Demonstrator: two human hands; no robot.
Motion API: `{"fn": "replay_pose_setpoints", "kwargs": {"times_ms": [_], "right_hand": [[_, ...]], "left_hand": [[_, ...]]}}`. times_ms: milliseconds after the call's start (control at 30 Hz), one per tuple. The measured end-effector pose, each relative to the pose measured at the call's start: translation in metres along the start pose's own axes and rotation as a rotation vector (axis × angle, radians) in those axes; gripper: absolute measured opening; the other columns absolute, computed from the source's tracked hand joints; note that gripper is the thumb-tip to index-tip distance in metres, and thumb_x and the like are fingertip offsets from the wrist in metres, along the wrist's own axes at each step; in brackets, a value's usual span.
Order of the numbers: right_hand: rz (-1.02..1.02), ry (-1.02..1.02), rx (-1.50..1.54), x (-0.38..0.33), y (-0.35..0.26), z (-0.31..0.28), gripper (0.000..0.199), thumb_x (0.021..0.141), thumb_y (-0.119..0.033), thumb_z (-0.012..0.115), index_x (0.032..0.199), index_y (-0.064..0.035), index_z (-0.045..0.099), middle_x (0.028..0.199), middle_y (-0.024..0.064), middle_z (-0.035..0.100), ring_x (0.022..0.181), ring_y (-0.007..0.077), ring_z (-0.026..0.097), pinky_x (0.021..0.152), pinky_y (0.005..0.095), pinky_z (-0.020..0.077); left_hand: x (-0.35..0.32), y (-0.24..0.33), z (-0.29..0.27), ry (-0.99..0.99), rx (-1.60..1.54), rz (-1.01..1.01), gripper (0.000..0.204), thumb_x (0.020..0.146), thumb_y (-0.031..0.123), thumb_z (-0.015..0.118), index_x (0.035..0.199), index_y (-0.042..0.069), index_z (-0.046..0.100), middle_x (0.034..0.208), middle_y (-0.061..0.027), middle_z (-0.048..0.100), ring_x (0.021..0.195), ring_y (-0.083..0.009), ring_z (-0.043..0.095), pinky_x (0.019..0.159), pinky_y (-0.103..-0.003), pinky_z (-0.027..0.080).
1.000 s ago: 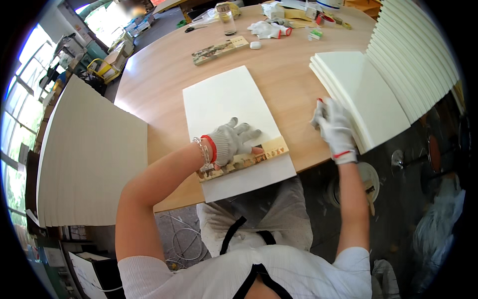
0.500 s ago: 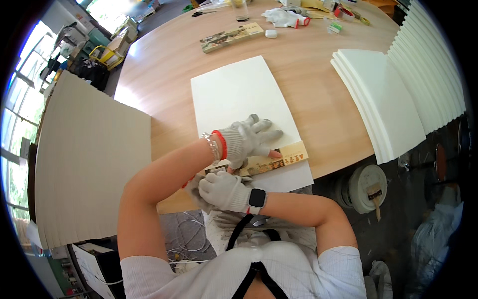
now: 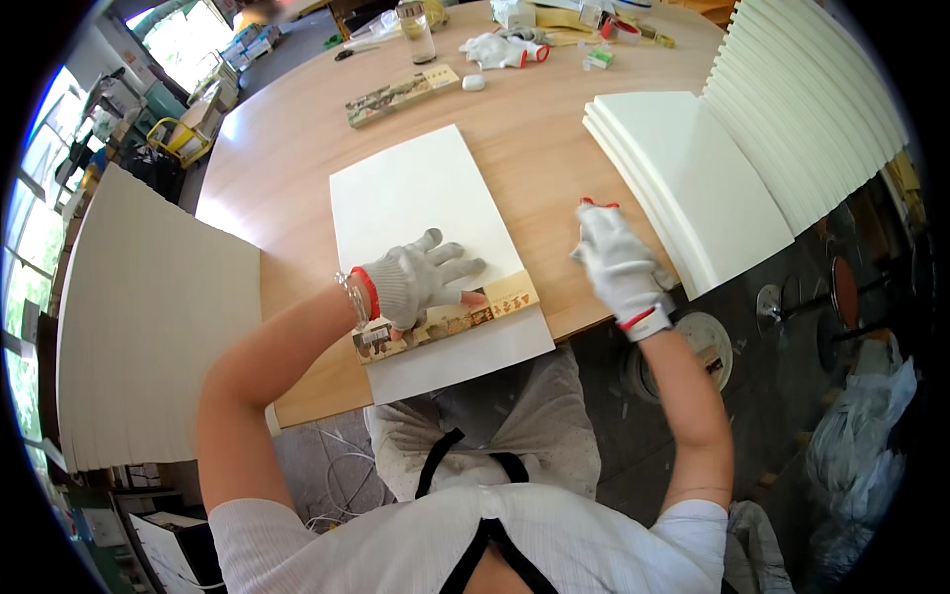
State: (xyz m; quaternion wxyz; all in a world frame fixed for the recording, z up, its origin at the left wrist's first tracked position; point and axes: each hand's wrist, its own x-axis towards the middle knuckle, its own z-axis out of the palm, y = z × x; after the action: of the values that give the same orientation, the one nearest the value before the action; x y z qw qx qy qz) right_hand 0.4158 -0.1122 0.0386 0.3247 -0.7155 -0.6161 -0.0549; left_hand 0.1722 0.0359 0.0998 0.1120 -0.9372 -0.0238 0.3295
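I see my left hand (image 3: 421, 282), in a white knit glove with a red cuff, lying flat with fingers spread on a white board (image 3: 426, 213) that rests on the round wooden table (image 3: 287, 158). The palm presses on a narrow printed strip (image 3: 450, 319) that runs across the near part of the board, from left to right and slightly tilted; the hand is open and pressing, not gripping. The near end of the board hangs a little over the table's near edge, above my lap.

My right hand (image 3: 618, 267), gloved the same way, is to the right of the board, over the table edge and just beside the near corner of a stack of white boards (image 3: 683, 168). Its fingers are curled, and a bit of red shows at the fingertips; I cannot tell whether it holds something or merely touches the stack.

To the right of that stack, more white boards (image 3: 811, 99) stand fanned out on edge. At the far side of the table lie a second printed strip (image 3: 404, 95), a glass jar (image 3: 419, 20), a spare pair of gloves (image 3: 500, 49) and a small white lump (image 3: 474, 83). On the left, off the table, a large pale ribbed stack of sheets (image 3: 148, 317) stands near the windows.
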Motion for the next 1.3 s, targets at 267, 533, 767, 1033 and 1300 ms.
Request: {"fn": "replay_pose_setpoints", "kwargs": {"times_ms": [267,533,767,1033,1300], "right_hand": [[0.631,-0.501,0.897,0.036,-0.006,0.087,0.050,0.088,-0.045,0.064,0.103,0.0025,0.061,0.076,0.0047,0.062,0.064,0.0122,0.056,0.056,0.0286,0.0433],[0.727,-0.786,1.412,0.045,-0.028,0.095,0.048,0.088,-0.042,0.066,0.114,-0.0022,0.060,0.096,0.0076,0.066,0.078,0.0124,0.063,0.060,0.0263,0.0507],[0.333,-0.469,1.515,0.081,-0.038,0.142,0.041,0.090,-0.023,0.064,0.121,0.0034,0.056,0.111,0.0098,0.065,0.096,0.0168,0.064,0.079,0.0310,0.0540],[-0.079,-0.318,1.764,0.099,-0.165,0.068,0.041,0.100,-0.022,0.050,0.134,-0.0003,0.041,0.119,0.0073,0.058,0.107,0.0146,0.058,0.089,0.0297,0.0515],[-0.565,-0.324,1.605,0.225,-0.394,0.037,0.030,0.092,-0.010,0.062,0.121,-0.0056,0.058,0.106,0.0112,0.061,0.089,0.0209,0.063,0.077,0.0329,0.0538]], "left_hand": [[-0.048,0.051,0.090,0.578,-0.826,-0.511,0.062,0.081,0.027,0.073,0.134,0.007,0.049,0.131,-0.0104,0.051,0.111,-0.0218,0.054,0.083,-0.037,0.053],[-0.041,0.129,0.115,0.844,-3.374,-0.198,0.029,0.094,0.037,0.059,0.094,0.008,0.055,0.070,0.0012,0.047,0.050,-0.0086,0.039,0.043,-0.021,0.037],[-0.078,0.118,0.123,1.207,-2.774,-0.485,0.023,0.092,0.034,0.062,0.088,0.012,0.060,0.064,0.0058,0.052,0.044,-0.0051,0.042,0.039,-0.020,0.035],[-0.214,0.139,0.050,1.675,-1.498,-0.562,0.064,0.087,0.021,0.072,0.138,-0.001,0.040,0.119,-0.0104,0.059,0.099,-0.0182,0.062,0.081,-0.029,0.053],[-0.387,0.114,0.009,2.355,-0.519,-1.074,0.057,0.086,0.007,0.061,0.135,-0.003,0.036,0.106,-0.0128,0.058,0.097,-0.0205,0.062,0.084,-0.035,0.054]]}}
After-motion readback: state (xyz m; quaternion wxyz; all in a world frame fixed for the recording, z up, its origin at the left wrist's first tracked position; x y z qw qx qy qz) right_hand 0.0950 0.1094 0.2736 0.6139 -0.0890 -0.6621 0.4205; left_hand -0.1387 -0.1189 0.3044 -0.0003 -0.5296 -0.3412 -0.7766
